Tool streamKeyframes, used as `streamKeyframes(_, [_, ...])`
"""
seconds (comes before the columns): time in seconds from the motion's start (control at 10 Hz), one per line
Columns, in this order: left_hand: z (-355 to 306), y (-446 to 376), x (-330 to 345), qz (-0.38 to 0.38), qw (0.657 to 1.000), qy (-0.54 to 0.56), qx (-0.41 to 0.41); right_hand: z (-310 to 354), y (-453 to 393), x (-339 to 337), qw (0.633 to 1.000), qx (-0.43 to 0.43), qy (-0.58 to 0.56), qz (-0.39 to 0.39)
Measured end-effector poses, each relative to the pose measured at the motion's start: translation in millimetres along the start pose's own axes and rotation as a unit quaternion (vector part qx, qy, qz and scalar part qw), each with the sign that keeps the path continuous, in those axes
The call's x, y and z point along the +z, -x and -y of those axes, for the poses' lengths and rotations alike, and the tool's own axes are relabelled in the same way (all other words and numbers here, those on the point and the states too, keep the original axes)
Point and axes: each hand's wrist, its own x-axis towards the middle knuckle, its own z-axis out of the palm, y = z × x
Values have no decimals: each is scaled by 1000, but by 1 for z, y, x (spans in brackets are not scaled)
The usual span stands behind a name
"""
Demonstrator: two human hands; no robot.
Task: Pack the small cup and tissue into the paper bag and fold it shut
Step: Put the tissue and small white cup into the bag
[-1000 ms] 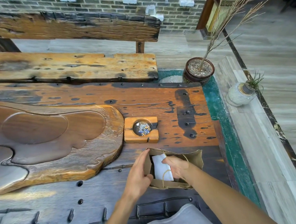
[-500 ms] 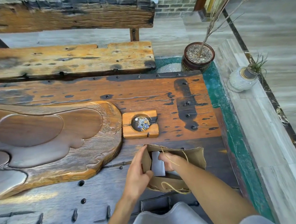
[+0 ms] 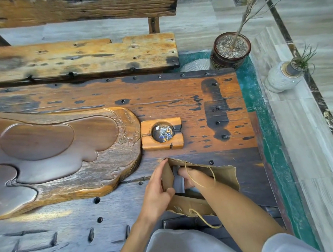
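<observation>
1. Setting: a dark, weathered plank table [image 3: 179, 98] studded with iron nails, with a rough wooden bench [image 3: 81, 57] behind it and a grey brick wall beyond.
2. On the table, left: a large carved brown wooden tea tray [image 3: 57, 150] with shallow pooled hollows.
3. On the table, centre: a small square orange-wood ashtray [image 3: 161, 134] holding ash and scraps, just beyond the bag.
4. Off the right edge: a dark round ceramic pot of dry stems [image 3: 230, 50] and a pale squat stone vase [image 3: 283, 77] with a green tuft.
5. Task item: a crumpled brown paper bag with twine handles [image 3: 225, 175], standing near the table's front edge with its mouth open upward, apparently so that things could be dropped in from above.
6. Task item: a folded white tissue [image 3: 178, 180], inside the bag's mouth and in shadow.
7. Task item: the small cup could not be made out; whether it lay within the bag could not be told.
8. Left hand [image 3: 158, 191]: closed on the bag's left wall, thumb inside and fingers outside, evidently holding the mouth spread and the bag steady.
9. Right hand [image 3: 191, 177]: reached into the bag, fingers curled against the tissue, seemingly pressing it down; a full grip could not be confirmed.
10. Judged status: filling under way; folding shut not yet done.
</observation>
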Motion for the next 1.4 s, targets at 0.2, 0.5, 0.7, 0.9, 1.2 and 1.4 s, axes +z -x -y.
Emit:
streamKeyframes(0.2, [4, -1, -1, 1, 1000, -10, 0, 28, 17, 8, 991, 57, 124, 8])
streamKeyframes(0.5, [0, -5, 2, -6, 1000, 1, -9, 61, 146, 16, 998, 60, 1, 21])
streamKeyframes(0.7, [-1, -6, 5, 0, 1000, 13, -4, 63, 174, -5, 994, 95, 24, -37])
streamKeyframes(0.9, [-7, 0, 5, 1, 1000, 12, -8, 41, 169, -38, 953, 42, 228, -193])
streamKeyframes(1.2, [-5, -4, 4, 4, 1000, 10, -8, 29, 165, -34, 937, 37, 274, -212])
streamKeyframes(1.4, [-5, -10, 2, 10, 1000, 19, -11, 27, 148, -32, 906, 32, 338, -254])
